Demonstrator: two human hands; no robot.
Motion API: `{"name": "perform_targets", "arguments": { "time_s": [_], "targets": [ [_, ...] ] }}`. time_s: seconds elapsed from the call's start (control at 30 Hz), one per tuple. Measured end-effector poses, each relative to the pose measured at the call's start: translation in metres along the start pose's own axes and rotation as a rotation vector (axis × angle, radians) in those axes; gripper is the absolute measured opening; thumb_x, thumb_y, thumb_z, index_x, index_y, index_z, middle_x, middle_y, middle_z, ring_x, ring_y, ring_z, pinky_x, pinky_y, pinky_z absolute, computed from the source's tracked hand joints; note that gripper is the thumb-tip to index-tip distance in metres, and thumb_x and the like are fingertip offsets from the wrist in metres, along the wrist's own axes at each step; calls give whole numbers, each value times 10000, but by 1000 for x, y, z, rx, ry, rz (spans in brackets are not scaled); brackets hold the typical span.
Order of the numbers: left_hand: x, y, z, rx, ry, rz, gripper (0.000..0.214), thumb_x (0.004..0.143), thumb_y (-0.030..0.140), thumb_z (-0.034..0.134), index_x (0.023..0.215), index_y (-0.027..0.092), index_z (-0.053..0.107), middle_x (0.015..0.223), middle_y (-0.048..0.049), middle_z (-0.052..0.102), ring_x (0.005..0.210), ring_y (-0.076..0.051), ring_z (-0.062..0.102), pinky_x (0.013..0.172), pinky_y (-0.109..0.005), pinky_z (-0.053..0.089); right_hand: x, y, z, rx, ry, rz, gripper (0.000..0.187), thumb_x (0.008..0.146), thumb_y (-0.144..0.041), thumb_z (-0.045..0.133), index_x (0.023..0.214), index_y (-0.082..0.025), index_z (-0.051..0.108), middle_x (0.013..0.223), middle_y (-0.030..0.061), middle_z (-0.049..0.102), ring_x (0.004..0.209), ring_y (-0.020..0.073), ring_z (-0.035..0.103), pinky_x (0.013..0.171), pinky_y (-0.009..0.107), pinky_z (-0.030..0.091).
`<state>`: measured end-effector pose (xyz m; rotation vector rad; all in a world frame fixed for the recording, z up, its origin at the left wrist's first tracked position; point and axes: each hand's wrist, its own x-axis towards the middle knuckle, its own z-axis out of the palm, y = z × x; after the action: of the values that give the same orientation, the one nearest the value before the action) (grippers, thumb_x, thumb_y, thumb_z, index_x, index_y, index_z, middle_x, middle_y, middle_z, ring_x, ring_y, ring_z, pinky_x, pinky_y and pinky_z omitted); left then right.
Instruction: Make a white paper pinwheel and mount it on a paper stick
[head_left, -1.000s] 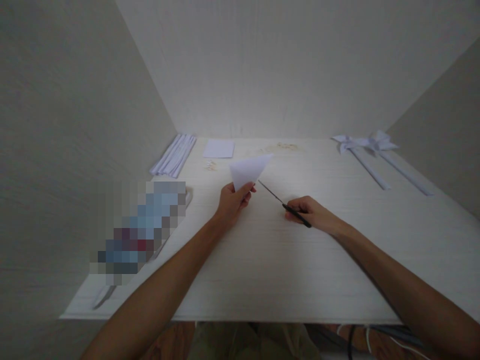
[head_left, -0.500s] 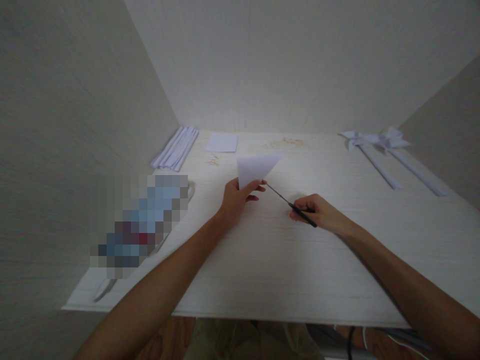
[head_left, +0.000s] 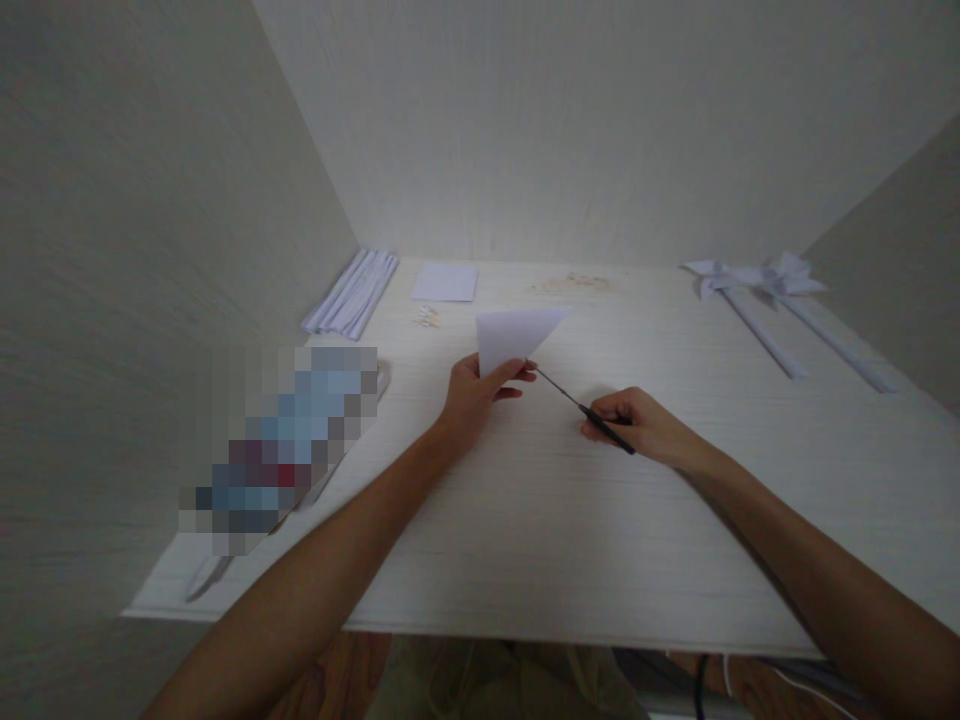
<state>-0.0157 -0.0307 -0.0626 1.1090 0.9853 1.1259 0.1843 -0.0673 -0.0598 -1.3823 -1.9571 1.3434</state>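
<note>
My left hand [head_left: 480, 395] pinches a white piece of paper [head_left: 514, 335] above the table, thumb on its near face. The paper looks folded to a triangle, one pointed corner toward the right. To the right, my right hand [head_left: 630, 425] is closed round the black handle of what look like scissors [head_left: 607, 430], seen edge-on. Their thin blades point up-left, and the tip reaches the paper's lower edge beside my left fingertips. Whether the blades are apart, I cannot tell.
At the back left lie rolled white paper sticks [head_left: 351, 295], a square paper sheet [head_left: 445, 282] and small pins or sticks [head_left: 427, 317]. Beige bits [head_left: 577, 284] lie behind. Two paper pinwheels [head_left: 757, 325] rest at the right. A blurred-out packet [head_left: 300, 430] lies left; walls enclose the table.
Both hands keep almost the same pose, with the scissors' tip still at the paper's edge. The whole view shifts very slightly.
</note>
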Motion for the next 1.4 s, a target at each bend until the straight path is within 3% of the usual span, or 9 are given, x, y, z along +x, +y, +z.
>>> {"name": "perform_targets", "arguments": {
  "time_s": [0.43, 0.87, 1.0, 1.07, 1.23, 1.4],
  "targets": [
    [0, 0, 1, -51, 10, -9, 234, 630, 312, 614, 768, 123, 623, 854, -95, 662, 703, -141, 609, 550, -223, 444, -1, -3, 0, -43, 12, 10, 416, 676, -444, 559, 473, -186, 304, 458, -71, 247, 416, 50, 225, 390, 217, 165],
    [0, 0, -1, -113, 56, -8, 227, 617, 290, 636, 755, 112, 606, 812, -81, 648, 656, -119, 582, 518, -210, 431, -2, 4, -3, -71, 44, -12, 299, 687, -410, 548, 557, -153, 470, 489, -55, 337, 442, 62, 294, 407, 209, 214],
    [5, 0, -6, -184, 130, -19, 222, 617, 270, 633, 776, 121, 588, 836, -75, 645, 653, -102, 577, 527, -200, 430, -2, 7, -4, -100, 41, -15, 268, 712, -397, 517, 606, -151, 500, 502, -47, 362, 449, 70, 314, 416, 208, 230],
    [7, -1, -8, -193, 166, -18, 219, 622, 265, 625, 782, 123, 579, 848, -77, 643, 650, -100, 578, 529, -202, 432, -2, 10, -8, -164, 94, -32, 261, 719, -390, 508, 602, -158, 487, 504, -46, 358, 459, 76, 320, 424, 209, 237],
    [6, -1, -8, -169, 124, -12, 227, 640, 279, 609, 801, 123, 570, 848, -82, 648, 649, -103, 583, 532, -206, 434, 1, 21, -30, -494, 402, 2, 231, 738, -359, 478, 599, -177, 448, 530, -20, 438, 486, 101, 391, 451, 218, 261],
    [2, 1, -6, -133, 40, -13, 196, 651, 258, 603, 788, 124, 561, 819, -75, 656, 618, -97, 577, 522, -204, 430, 14, 19, -63, -941, 377, 186, 162, 770, -289, 441, 750, -162, 540, 709, 67, 601, 597, 164, 528, 500, 240, 315]
  ]
}}
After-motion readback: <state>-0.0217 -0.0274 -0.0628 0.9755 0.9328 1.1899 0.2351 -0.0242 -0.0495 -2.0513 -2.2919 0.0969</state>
